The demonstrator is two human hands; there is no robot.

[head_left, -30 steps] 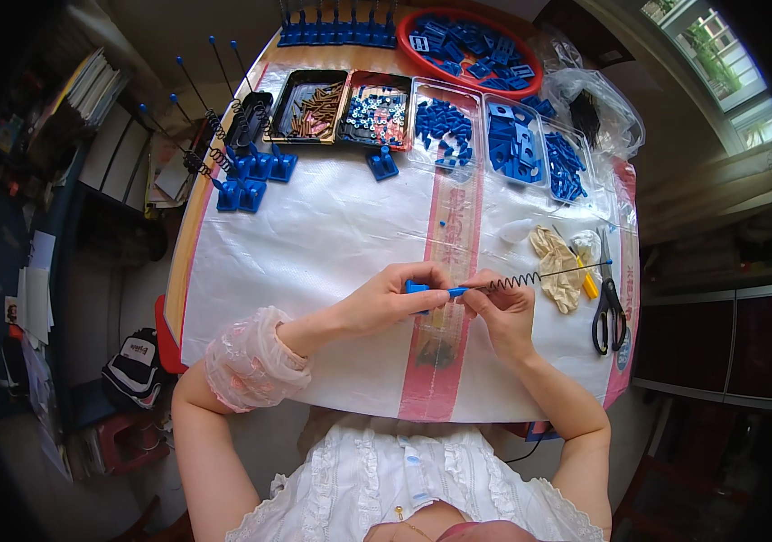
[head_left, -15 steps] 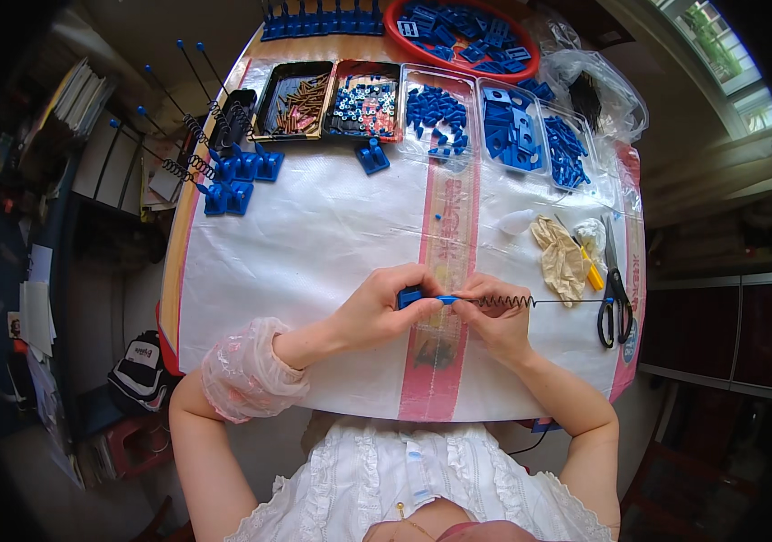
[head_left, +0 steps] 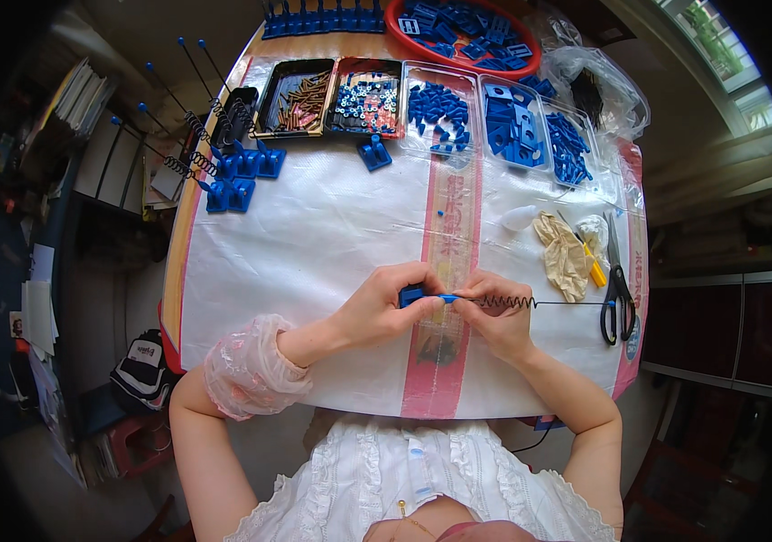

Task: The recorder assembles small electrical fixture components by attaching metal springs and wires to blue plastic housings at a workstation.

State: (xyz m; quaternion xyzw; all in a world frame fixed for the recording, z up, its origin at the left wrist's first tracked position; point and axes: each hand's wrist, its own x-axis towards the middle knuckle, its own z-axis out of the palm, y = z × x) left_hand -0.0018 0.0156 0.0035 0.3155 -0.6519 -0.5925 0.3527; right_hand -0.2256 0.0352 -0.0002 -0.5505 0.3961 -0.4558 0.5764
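Note:
Over the near middle of the table, my left hand is closed around a blue plastic base, thumb and fingertips pinching it. Its narrow blue end points right, where the fingertips of both hands meet. My right hand pinches the end of a black coil spring at that blue end. Fingers hide the joint, so whether the spring sits inside it I cannot tell. From the coil a thin straight black wire runs right, as far as the black scissors.
Scissors, a yellow-handled tool and a crumpled tan glove lie right. Trays of screws, nuts and blue parts line the back, before a red basin. Finished-looking blue bases with springs stand far left.
Both hands keep the same grip and place over the table. Only the whole view has shifted very slightly.

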